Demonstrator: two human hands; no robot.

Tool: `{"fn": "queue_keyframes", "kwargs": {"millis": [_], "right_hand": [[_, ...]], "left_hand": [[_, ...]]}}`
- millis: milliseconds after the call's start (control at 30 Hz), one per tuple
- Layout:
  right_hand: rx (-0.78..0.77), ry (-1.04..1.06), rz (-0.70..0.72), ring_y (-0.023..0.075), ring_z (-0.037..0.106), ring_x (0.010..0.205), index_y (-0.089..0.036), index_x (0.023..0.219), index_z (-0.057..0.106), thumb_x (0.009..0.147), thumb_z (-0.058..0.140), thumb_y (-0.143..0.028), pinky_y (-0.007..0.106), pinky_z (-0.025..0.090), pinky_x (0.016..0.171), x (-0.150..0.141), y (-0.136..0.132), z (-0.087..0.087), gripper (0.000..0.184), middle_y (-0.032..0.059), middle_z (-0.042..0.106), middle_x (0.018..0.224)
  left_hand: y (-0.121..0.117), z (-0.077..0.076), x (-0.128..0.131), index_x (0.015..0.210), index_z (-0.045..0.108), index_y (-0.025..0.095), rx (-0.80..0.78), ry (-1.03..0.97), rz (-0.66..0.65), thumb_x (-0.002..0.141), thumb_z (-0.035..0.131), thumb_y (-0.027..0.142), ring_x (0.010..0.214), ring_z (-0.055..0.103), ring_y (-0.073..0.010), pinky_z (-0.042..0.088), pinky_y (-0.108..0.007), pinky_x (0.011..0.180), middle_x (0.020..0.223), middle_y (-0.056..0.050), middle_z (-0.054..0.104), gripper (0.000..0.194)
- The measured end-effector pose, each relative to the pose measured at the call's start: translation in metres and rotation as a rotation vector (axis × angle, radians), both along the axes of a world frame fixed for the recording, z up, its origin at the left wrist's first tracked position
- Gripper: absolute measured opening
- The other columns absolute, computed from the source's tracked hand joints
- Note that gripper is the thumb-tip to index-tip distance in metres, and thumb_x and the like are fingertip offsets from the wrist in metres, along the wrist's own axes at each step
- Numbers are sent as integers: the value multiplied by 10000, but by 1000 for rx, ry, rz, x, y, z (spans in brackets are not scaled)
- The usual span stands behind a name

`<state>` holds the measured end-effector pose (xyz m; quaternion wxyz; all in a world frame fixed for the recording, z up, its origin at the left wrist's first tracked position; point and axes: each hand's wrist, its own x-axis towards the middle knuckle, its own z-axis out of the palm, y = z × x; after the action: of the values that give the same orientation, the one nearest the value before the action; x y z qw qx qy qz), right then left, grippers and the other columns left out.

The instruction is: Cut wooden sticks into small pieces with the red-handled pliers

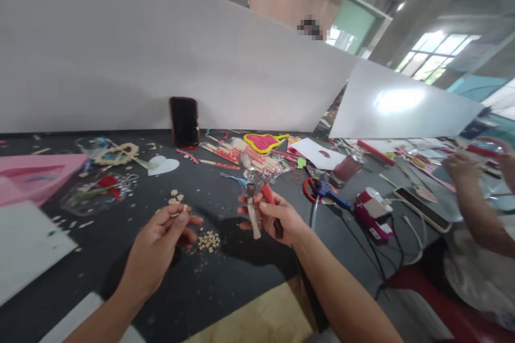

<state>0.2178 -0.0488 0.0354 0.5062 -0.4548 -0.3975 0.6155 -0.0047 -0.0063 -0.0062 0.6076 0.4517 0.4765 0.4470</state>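
Observation:
My left hand [163,238] is closed in a pinch over the dark table, with a small pale piece [185,208] at its fingertips. Just right of those fingers lies a pile of tiny wooden bits [208,240], and a few larger pale chips [174,196] lie behind them. My right hand [279,217] grips what look like pruning shears [254,217], head pointing away from me. They have a metal head, a red grip and a worn pale grip. The shears are apart from the piece in my left hand.
A phone [184,122] leans on the white partition [161,53]. Behind the shears lie sticks in red packaging [229,153], blue-handled scissors [332,193] and a glue-filled-looking jar [346,169]. A purple power strip [374,222] trails cables. Another person's arm [478,203] works at right.

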Motion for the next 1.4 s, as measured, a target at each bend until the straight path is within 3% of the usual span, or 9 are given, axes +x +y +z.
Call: {"fn": "queue_keyframes", "kwargs": {"millis": [200,333,400,467,600,700,1000,1400], "right_hand": [[62,-138,17,173,587,894,-197,740,566,655,664,-271,304,487,740,-5,1,-5,149,36,590,1048],[111,-317,59,140,584,764,-208,871,627,680,613,-178,281,472,715,-4,4,-8,193,25,609,996],[258,-718,56,175,584,876,-229,949,622,713,559,-184,315,455,795,-4,4,-8,248,39,594,1065],[423,-943,55,210,533,1047,-228,1004,597,752,488,-180,337,428,868,-6,2,-9,279,72,527,1207],[674,-1271,122,233,439,1168,-214,999,574,727,443,-116,377,397,935,-10,2,-14,317,97,409,1346],[758,-1442,158,243,438,1162,-215,1012,574,705,439,-91,422,391,945,-11,4,-21,358,95,384,1370],[808,-1531,193,242,440,1147,-195,1039,580,721,445,-91,405,415,923,-15,4,-25,360,100,379,1370],[837,-1527,211,229,474,1092,-191,996,569,777,448,-125,389,434,879,-20,3,-25,258,118,439,1303]], "left_hand": [[1,0,1,921,504,184,34,-31,-5,738,603,399,487,564,-99,455,-196,435,713,-7,658,299],[5,1,2,940,476,174,63,-96,-27,763,572,377,559,609,-114,501,-233,511,782,-33,663,286],[7,2,2,928,476,171,62,-126,-45,772,561,376,557,610,-112,495,-226,495,796,-35,657,271],[7,3,2,906,488,166,68,-128,-39,781,549,386,547,606,-106,492,-220,488,798,-36,653,260],[5,3,2,859,505,160,57,-133,-46,780,548,413,524,599,-98,481,-203,469,788,-35,655,268],[5,3,2,844,509,158,64,-150,-41,777,549,429,517,595,-94,477,-196,463,781,-29,651,282],[6,3,2,846,538,143,53,-161,-70,778,561,380,494,579,-85,470,-184,458,648,20,591,248],[7,2,1,852,550,141,46,-124,-99,790,539,338,478,578,-82,479,-194,460,694,9,601,206]]}}
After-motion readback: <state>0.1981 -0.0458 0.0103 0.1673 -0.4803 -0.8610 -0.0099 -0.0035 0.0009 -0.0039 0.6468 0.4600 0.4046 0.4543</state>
